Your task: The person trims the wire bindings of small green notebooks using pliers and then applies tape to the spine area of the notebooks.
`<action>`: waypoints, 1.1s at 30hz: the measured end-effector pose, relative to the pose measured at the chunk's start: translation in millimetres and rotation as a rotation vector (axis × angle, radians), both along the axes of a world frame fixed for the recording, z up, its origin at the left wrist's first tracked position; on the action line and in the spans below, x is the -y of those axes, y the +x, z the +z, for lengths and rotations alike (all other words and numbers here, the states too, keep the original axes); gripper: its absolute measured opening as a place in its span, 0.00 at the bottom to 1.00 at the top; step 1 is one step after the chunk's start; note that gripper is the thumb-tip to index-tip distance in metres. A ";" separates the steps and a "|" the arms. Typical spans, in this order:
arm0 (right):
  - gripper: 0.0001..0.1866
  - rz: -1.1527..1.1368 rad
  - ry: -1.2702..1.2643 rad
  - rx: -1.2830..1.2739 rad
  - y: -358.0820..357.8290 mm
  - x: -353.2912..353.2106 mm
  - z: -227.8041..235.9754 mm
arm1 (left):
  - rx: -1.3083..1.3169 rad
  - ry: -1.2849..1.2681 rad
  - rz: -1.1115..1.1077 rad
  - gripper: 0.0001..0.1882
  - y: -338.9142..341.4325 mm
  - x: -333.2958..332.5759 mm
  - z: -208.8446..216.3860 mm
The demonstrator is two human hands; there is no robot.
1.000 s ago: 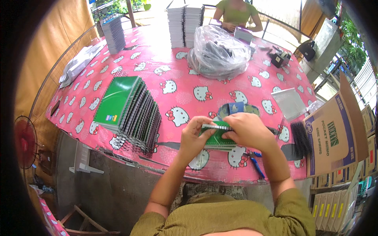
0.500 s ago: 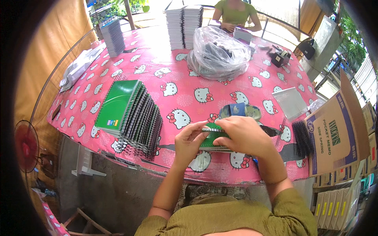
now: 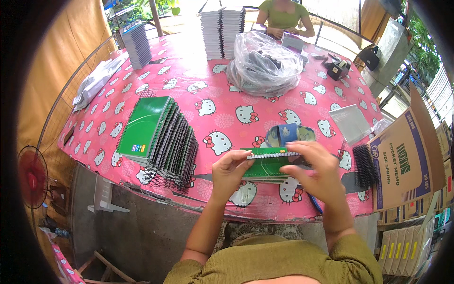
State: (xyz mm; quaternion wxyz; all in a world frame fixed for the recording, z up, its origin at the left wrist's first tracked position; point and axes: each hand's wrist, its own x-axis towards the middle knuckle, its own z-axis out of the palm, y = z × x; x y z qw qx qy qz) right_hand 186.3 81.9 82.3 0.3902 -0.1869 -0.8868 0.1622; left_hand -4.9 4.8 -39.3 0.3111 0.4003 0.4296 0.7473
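Observation:
A green-covered notebook is tilted up in front of me, with its row of binding holes or coils toward me. My left hand pinches its left end between thumb and fingers. At the right end my right hand is arched, thumb spread from the fingers, its fingertips at the notebook's edge. Below lie more green notebooks in a low pile. To the left stands a tall stack of green spiral notebooks. Just beyond my hands sits a blue, patterned rounded object.
A pink patterned tablecloth covers the table. Black spiral coils lie beside an open cardboard box at right. Farther back are a clear plastic bag, tall notebook stacks and a seated co-worker.
My right hand has slid right along the notebook's edge and its thumb has lifted away, uncovering the binding row. My left hand keeps its pinch on the left end.

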 end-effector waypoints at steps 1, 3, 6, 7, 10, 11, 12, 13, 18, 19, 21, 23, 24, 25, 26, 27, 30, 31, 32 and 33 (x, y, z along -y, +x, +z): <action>0.17 -0.096 -0.019 -0.028 16.2 1.8 -6.6 | 0.031 -0.010 -0.026 0.14 0.9 -1.2 3.3; 0.17 -0.270 -0.119 -0.040 52.9 5.8 -25.8 | 0.075 -0.004 -0.106 0.14 1.7 -4.4 3.5; 0.19 -0.402 -0.196 0.083 98.1 10.2 -69.4 | 0.114 0.051 -0.180 0.12 -0.4 -7.9 -2.5; 0.20 -0.434 -0.193 0.137 106.4 13.2 -82.9 | 0.136 0.081 -0.171 0.12 0.5 -9.5 -2.2; 0.27 -0.424 -0.220 0.318 114.9 27.3 -115.6 | 0.186 0.166 -0.109 0.11 5.6 -13.7 3.4; 0.32 -0.434 -0.259 0.478 118.0 31.4 -124.1 | 0.198 0.198 -0.078 0.11 6.9 -15.0 6.0; 0.31 -0.454 -0.241 0.485 119.6 34.0 -129.9 | 0.181 0.207 -0.053 0.12 7.7 -15.8 7.0; 0.31 -0.474 -0.222 0.493 120.0 36.1 -133.8 | 0.162 0.216 -0.027 0.12 8.4 -16.3 7.9; 0.28 -0.512 -0.162 0.588 118.7 36.6 -135.0 | 0.189 0.084 0.027 0.13 8.8 -15.1 11.7; 0.27 -0.507 -0.170 0.599 119.3 36.6 -133.7 | 0.212 0.069 0.031 0.12 8.1 -15.4 9.2; 0.26 -0.489 -0.232 0.542 121.6 33.5 -131.1 | 0.297 0.082 0.046 0.09 10.1 -18.7 13.0; 0.24 -0.460 -0.336 0.401 124.2 28.3 -126.7 | 0.270 0.117 0.041 0.08 8.7 -20.5 15.2; 0.24 -0.421 -0.346 0.314 118.7 28.4 -117.3 | 0.260 0.130 0.042 0.07 8.9 -20.6 14.8; 0.23 -0.382 -0.356 0.226 108.4 30.1 -103.0 | 0.244 0.106 0.087 0.08 9.7 -20.3 18.0; 0.23 -0.344 -0.366 0.140 96.9 33.5 -88.2 | 0.169 0.151 0.145 0.09 12.0 -20.1 21.6; 0.22 -0.296 -0.372 0.085 85.2 37.1 -76.1 | 0.092 0.194 0.200 0.09 15.2 -20.7 25.5; 0.22 -0.149 -0.324 -0.032 45.7 43.8 -41.8 | -0.203 0.256 0.364 0.11 18.4 -14.7 39.0; 0.22 -0.098 -0.259 -0.032 34.2 42.8 -30.7 | -0.311 0.267 0.419 0.12 19.6 -11.8 43.6; 0.23 -0.033 -0.193 -0.036 22.7 41.7 -23.6 | -0.400 0.283 0.467 0.12 18.2 -8.0 47.6; 0.23 -0.027 -0.154 -0.036 14.1 41.5 -18.0 | -0.488 0.296 0.510 0.13 17.9 -5.3 51.8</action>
